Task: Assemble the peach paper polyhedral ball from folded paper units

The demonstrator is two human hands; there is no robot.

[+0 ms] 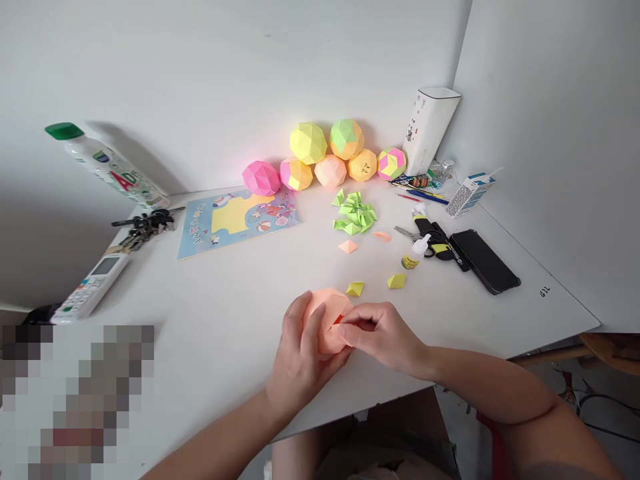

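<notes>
A peach folded-paper ball [325,308] is held just above the table's front part. Around its left side and underneath, my left hand [306,340] is wrapped, fingers on top. At the ball's right side, my right hand [383,337] pinches a peach paper flap beside a dark orange gap. Whether that flap is a separate piece, I cannot tell. Two yellow folded pieces [355,289] lie just beyond the ball. Farther back are a peach folded piece [348,247] and a heap of green folded pieces [355,213]. A small glue bottle [413,253] stands to the right.
Several finished paper balls [330,171] are stacked against the wall. Scissors [425,240], a black phone [485,261] and a drink carton [471,193] lie or stand right. A picture sheet [240,220], keys [150,227], a remote [93,287] and a bottle [117,170] occupy the left.
</notes>
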